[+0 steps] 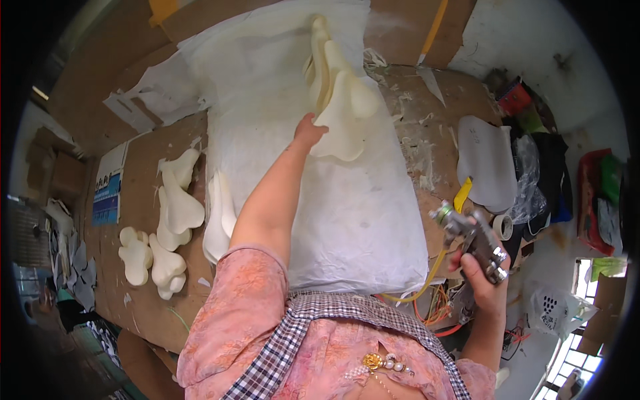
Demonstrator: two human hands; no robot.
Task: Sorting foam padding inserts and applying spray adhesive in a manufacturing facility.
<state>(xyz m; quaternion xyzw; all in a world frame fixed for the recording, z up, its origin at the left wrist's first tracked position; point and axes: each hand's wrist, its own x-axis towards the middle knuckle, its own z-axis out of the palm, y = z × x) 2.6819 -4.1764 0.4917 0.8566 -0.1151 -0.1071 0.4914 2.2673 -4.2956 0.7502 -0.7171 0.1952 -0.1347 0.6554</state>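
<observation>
At the far end of the white-covered work surface (267,167), my left hand (311,132) is stretched out and closed on the edge of a cream, saddle-shaped foam pad (343,123). Its thumb lies over the pad; the other fingers are mostly hidden. Right behind that pad, partly covered by it, are more cream foam pieces (321,60). Low at the right, my right hand (479,275) is wrapped round the handle of a metal spray gun (470,237), whose nozzle points up and to the left. A yellow hose (432,273) runs down beside the gun.
Several cream foam pads (179,207) lie on brown cardboard at the left, and more (219,217) rest along the white sheet's left edge. At the right are a grey-white panel (487,160), a tape roll (503,227), plastic bags (530,173) and tangled hoses (433,307).
</observation>
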